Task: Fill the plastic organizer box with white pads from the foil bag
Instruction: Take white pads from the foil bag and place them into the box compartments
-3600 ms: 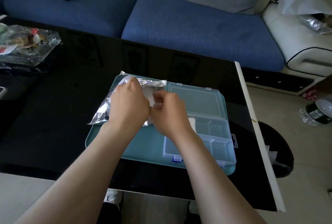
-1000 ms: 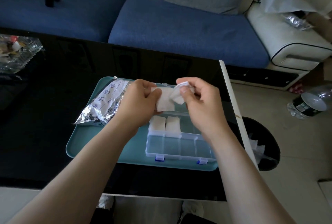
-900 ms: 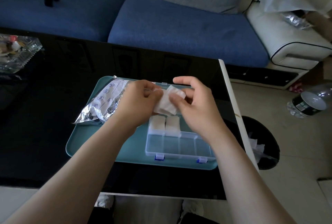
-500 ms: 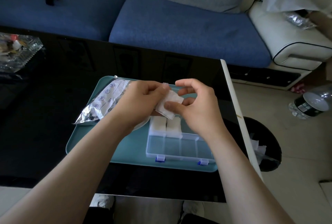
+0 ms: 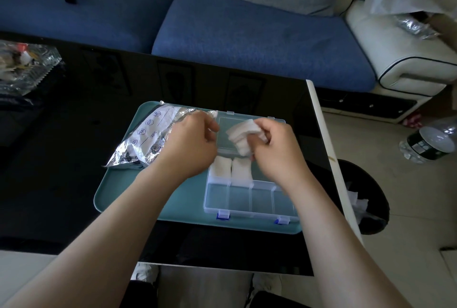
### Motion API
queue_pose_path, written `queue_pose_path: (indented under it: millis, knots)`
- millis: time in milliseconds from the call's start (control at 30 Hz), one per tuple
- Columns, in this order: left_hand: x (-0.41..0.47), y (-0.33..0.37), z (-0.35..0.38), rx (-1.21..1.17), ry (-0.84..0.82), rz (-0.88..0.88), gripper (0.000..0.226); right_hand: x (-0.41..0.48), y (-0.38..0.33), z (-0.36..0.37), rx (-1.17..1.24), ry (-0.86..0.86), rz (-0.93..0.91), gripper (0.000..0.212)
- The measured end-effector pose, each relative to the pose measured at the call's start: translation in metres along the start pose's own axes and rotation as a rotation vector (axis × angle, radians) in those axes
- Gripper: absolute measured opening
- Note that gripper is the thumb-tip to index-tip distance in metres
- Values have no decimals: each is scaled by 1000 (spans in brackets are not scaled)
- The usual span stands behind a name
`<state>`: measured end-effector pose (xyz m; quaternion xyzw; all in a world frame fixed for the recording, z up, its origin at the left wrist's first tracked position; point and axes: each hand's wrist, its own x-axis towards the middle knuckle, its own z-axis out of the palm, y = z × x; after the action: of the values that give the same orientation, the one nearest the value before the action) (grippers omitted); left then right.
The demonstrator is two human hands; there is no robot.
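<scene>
Principally, a small stack of white pads (image 5: 243,135) was clamped in the grip of the right hand (image 5: 274,149), fingers curled round its near end. It was held above the far row of the organizer box (image 5: 239,200). That box lay open on a teal tray (image 5: 138,199), with its lid (image 5: 228,132) flat behind it. Two far-left compartments carried stored pads (image 5: 220,168); the near row stood bare. The left hand (image 5: 190,144) lay at the mouth of the foil bag (image 5: 148,139), fingers curled; whether its grip had closed on the foil could not be told. The tray sat on a black counter (image 5: 61,171), with a blue sofa (image 5: 247,35) beyond. The step in hand, as judged, was seating the stack in the compartment beside the filled pair, partly hidden by the hand. Handling advised: square the stack, lower it edge-down between the dividers, and release only once bottomed, lest the soft pads fan out or catch a wall.
</scene>
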<state>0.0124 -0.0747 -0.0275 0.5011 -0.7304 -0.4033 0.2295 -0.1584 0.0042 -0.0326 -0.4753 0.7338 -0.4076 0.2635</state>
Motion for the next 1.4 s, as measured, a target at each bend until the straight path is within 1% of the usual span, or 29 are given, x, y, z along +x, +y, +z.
queue_pose_path:
  millis: [67, 133, 200, 300, 433, 533, 633, 733, 800, 867, 900, 967, 1000, 1067, 1100, 1133, 1200, 1267, 1300, 1333, 1400]
  knots:
    - [-1, -5, 0, 104, -2, 49, 24, 2, 6, 5, -118, -66, 35, 25]
    - [-3, -9, 1, 213, -75, 67, 25, 1, 12, 13, -220, -137, 107, 26]
    - [-4, -12, 3, 336, -171, 77, 30, -1, 17, 21, -300, -172, 117, 23]
    - [-6, -15, 4, 444, -248, 66, 37, 0, 19, 28, -319, -202, 75, 16]
    - [-8, -18, 6, 506, -254, 59, 34, 1, 20, 38, -267, -235, 103, 20]
    - [-8, -18, 4, 508, -247, 68, 30, 1, 22, 45, -218, -200, 142, 21]
    - [-9, -18, 3, 515, -269, 71, 30, 1, 22, 53, -253, -159, 143, 36]
    - [-11, -17, 1, 546, -294, 92, 30, 0, 13, 58, -437, -68, 114, 49]
    - [-11, -16, 0, 553, -300, 106, 31, -1, 4, 58, -591, -8, 115, 51]
    - [-12, -14, -2, 516, -272, 121, 25, 0, -3, 57, -671, -1, 117, 44]
    - [-12, -11, -4, 457, -245, 119, 19, 0, -7, 56, -689, -17, 121, 36]
    - [-13, -1, -9, 285, -164, 92, 6, 3, -11, 56, -700, -69, 102, 12]
    - [-14, 3, -12, 223, -72, 110, 8, 4, -11, 57, -695, -121, 85, 3]
    - [-13, 8, -18, 211, 177, 245, 10, 3, -10, 60, -665, -281, 70, 12]
    - [-12, 9, -22, 212, 280, 302, 8, 2, -10, 61, -648, -342, 80, 17]
    - [-12, 8, -25, 224, 342, 322, 9, 1, -10, 62, -636, -360, 80, 23]
    - [-11, 2, -28, 318, 360, 290, 23, 0, -17, 61, -628, -289, 86, 32]
    - [-8, -10, -30, 441, 303, 234, 37, 2, -25, 60, -547, -106, 62, 31]
    - [-6, -15, -30, 474, 274, 212, 38, 2, -29, 60, -481, -12, 32, 29]
    - [-4, -21, -30, 480, 255, 195, 35, 1, -34, 61, -408, 58, -5, 29]
    - [-1, -29, -31, 445, 243, 184, 20, 0, -41, 66, -259, 110, -63, 29]
